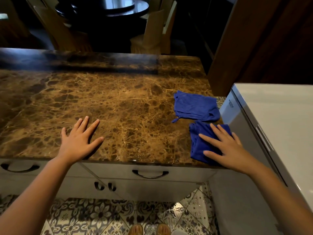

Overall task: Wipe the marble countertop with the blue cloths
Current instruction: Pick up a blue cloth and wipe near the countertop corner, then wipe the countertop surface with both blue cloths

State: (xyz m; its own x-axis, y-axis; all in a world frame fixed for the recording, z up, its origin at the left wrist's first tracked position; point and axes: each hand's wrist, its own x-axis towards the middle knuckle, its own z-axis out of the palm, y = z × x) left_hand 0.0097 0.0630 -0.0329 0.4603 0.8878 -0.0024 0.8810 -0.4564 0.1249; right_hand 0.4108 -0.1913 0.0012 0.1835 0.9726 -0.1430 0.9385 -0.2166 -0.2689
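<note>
Brown marble veined with gold makes up the counter [118,102], which runs from the left edge of the view to a pale grey appliance [271,116] standing at its right end. Two folded blue cloths lie on the counter's right side: the farther blue cloth [194,106] sits alone near the right edge, and the nearer blue cloth [199,143] lies just in front of it at the counter's near right corner. The right hand [225,150] rests flat on top of the nearer cloth with fingers spread and extended, pressing on it rather than gripping it. The left hand [79,141] lies open, palm down, on bare marble near the front edge, well apart from both cloths. Below the counter are white drawers with dark curved handles [150,174], and a patterned tile floor [101,216] shows beneath.
</note>
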